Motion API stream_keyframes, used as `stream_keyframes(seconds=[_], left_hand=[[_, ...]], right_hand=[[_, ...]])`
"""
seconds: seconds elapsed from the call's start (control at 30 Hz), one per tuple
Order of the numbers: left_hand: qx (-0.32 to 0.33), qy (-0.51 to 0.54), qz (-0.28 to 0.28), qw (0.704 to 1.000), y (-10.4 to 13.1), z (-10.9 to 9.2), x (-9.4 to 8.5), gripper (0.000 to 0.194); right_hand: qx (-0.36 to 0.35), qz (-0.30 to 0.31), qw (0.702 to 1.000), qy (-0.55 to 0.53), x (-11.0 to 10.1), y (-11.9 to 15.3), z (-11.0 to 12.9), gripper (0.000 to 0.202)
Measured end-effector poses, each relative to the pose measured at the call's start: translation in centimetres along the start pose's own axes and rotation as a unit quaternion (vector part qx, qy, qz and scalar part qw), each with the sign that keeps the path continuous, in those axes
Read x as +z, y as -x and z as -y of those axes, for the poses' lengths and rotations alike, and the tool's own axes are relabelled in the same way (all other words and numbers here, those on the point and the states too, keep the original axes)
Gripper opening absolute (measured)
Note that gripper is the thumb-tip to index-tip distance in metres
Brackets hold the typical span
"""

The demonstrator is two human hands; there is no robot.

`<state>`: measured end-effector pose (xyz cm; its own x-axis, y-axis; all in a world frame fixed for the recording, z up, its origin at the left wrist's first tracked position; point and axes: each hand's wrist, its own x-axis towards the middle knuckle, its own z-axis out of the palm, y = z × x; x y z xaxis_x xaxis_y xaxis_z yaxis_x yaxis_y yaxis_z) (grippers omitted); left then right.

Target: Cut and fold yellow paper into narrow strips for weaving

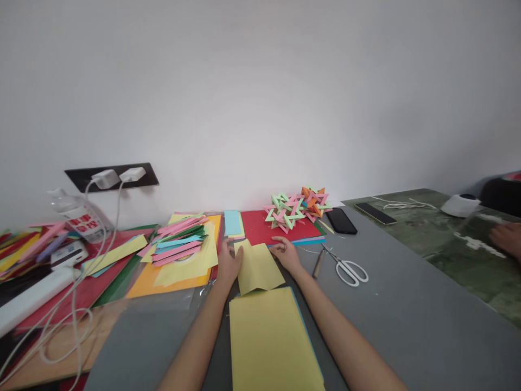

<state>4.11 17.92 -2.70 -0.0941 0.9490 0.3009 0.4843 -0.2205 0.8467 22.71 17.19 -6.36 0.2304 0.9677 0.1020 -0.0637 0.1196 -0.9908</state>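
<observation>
A creased yellow sheet lies on the grey table, its middle fold slightly raised. My left hand grips its upper left edge between thumb and fingers. At its upper right edge is my right hand, fingers curled and apart, with nothing seen between them. Nearer to me, between my forearms, lies a larger yellow stack of paper with a blue edge showing on its right side.
White-handled scissors and a thin tool lie to the right. Behind are folded paper models on red sheets and a phone. Left are paper strips, a bottle and cables. Another person's hand is far right.
</observation>
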Motion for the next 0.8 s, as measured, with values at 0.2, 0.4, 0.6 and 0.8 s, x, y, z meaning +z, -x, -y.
stream_keyframes(seconds=[0.2, 0.4, 0.6, 0.8], left_hand=[[0.051, -0.031, -0.002, 0.998, -0.3, 0.7, 0.2, 0.030], [0.095, -0.075, -0.009, 0.993, -0.7, 0.8, 0.2, 0.027], [0.128, -0.163, -0.002, 0.978, -0.4, 0.4, 0.5, 0.029], [0.249, -0.285, 0.078, 0.922, -0.1, -0.8, 0.5, 0.047]], right_hand=[[-0.011, 0.009, 1.000, 0.021, 0.6, -0.4, -0.2, 0.033], [-0.047, -0.010, 0.998, 0.046, 0.8, -0.8, -0.3, 0.027], [-0.064, -0.011, 0.995, 0.076, 0.3, -1.0, -0.7, 0.024], [-0.087, -0.021, 0.990, 0.110, 0.2, -1.3, -1.3, 0.024]])
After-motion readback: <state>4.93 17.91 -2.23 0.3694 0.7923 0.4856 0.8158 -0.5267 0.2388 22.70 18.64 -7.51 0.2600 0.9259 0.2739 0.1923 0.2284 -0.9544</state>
